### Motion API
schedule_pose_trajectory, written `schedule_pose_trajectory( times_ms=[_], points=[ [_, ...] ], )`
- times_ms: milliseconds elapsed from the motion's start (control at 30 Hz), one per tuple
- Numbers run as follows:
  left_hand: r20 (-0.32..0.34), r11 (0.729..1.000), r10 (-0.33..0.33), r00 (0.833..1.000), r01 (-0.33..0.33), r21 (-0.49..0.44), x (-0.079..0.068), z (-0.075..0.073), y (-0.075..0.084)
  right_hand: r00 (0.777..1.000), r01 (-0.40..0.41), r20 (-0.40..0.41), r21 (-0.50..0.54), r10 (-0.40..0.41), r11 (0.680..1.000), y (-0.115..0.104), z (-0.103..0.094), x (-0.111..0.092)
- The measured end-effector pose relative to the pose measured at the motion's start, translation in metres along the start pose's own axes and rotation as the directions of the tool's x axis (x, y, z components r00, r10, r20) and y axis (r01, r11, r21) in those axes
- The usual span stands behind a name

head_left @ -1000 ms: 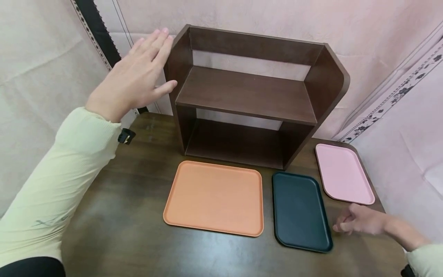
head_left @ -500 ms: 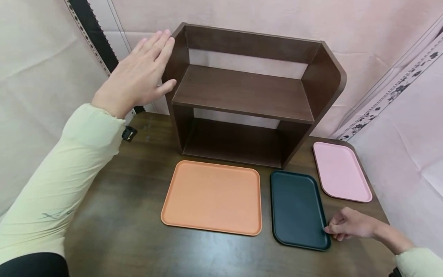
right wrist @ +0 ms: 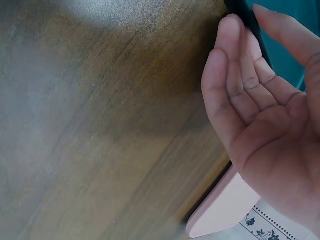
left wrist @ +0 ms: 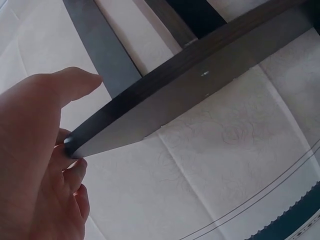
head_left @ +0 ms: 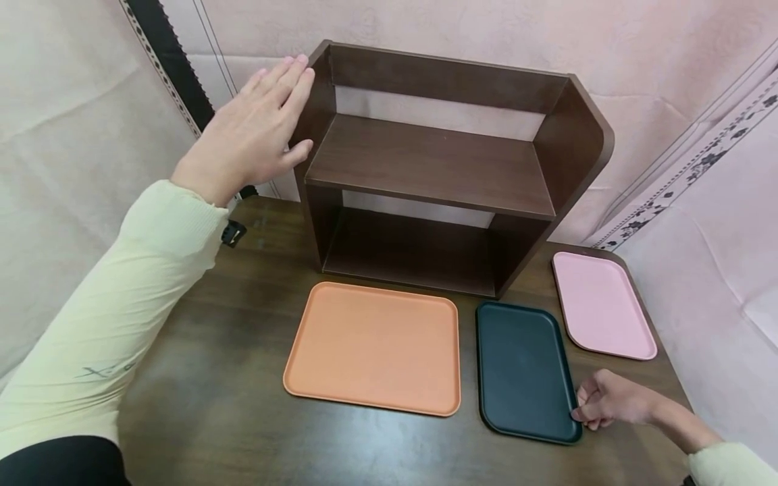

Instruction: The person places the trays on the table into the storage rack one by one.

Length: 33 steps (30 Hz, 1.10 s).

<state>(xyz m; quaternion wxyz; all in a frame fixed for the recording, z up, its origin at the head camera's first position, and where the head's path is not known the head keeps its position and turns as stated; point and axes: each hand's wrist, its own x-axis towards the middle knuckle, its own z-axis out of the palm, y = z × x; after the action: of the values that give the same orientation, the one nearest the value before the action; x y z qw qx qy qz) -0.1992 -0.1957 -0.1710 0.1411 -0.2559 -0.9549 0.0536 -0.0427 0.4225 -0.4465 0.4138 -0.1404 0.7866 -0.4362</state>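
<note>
Right hand [head_left: 614, 399] pinched the dark green tray [head_left: 524, 371] between thumb and curled fingers, near the tray's near right corner. Tray lay on the desk [head_left: 200, 385], just right of the orange tray [head_left: 373, 347]. Left hand [head_left: 246, 131] was raised at the two-tier brown shelf's [head_left: 431, 162] left panel, fingers extended, thumb spread. Shelf stood beyond the orange tray; pink tray [head_left: 604, 305] lay far right.
</note>
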Motion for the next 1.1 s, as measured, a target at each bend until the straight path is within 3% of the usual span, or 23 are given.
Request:
schedule_pose_trajectory(
  times_ms=[333, 567, 700, 1100],
  points=[
    [-0.006, 1.0, 0.002, 1.0, -0.001, 0.016, -0.002, 0.001, -0.006, 1.0, -0.023, 0.006, 0.042, 0.023, 0.999, 0.007, -0.005, -0.004],
    [-0.009, 1.0, 0.006, 1.0, -0.006, 0.003, -0.002, 0.001, -0.007, 0.992, 0.029, 0.116, 0.197, -0.053, 0.98, 0.015, -0.008, -0.007],
    [-0.009, 1.0, 0.01, 1.0, -0.01, 0.004, -0.002, 0.002, -0.007, 0.987, 0.052, 0.133, 0.245, -0.087, 0.968, 0.019, -0.009, -0.007],
    [-0.017, 1.0, 0.021, 1.0, -0.021, -0.001, -0.001, 0.004, -0.01, 0.974, 0.145, 0.138, 0.231, -0.18, 0.962, 0.018, -0.016, -0.006]
  ],
)
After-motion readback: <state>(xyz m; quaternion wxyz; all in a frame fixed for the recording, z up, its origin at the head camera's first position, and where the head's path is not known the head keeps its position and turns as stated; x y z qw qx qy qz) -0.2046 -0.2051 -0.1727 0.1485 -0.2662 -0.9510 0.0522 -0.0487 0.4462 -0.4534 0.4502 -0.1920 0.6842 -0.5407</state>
